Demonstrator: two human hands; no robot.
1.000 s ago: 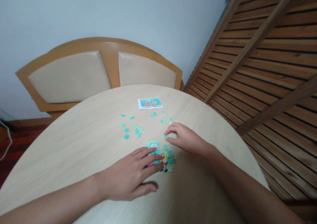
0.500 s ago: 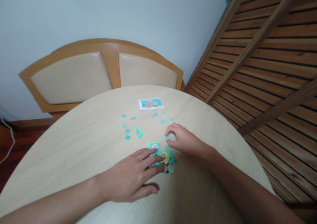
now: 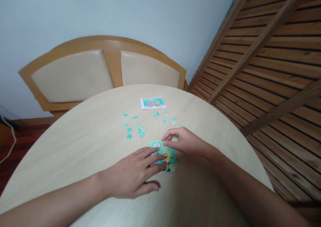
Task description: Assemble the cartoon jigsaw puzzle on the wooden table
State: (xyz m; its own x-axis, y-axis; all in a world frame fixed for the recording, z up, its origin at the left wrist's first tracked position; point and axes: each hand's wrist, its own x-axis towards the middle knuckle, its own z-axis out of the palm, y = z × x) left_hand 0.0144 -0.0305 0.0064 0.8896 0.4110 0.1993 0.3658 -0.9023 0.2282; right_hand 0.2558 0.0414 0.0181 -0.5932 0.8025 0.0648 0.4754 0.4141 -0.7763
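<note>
A partly joined jigsaw puzzle [image 3: 172,168] with cartoon figures on a teal ground lies near the middle of the table. Across its left side rests my left hand [image 3: 132,172], palm down, fingers stretched out flat on the joined pieces and covering part of the picture. My right hand [image 3: 185,141] is at the puzzle's upper edge, thumb and forefinger pinched on a small puzzle piece [image 3: 164,146], which the fingertips partly hide.
Loose teal puzzle pieces [image 3: 139,130] lie scattered beyond my left hand, with several more pieces [image 3: 168,120] beyond the right. A picture card [image 3: 153,103] lies farther back on the round wooden table [image 3: 82,146]. Behind stands a padded chair [image 3: 116,61]; wooden slats [image 3: 271,63] rise at right.
My right hand has moved a little left and toward the puzzle's upper edge, bringing the piece there. My left hand stays flat on the puzzle. The view has shifted slightly.
</note>
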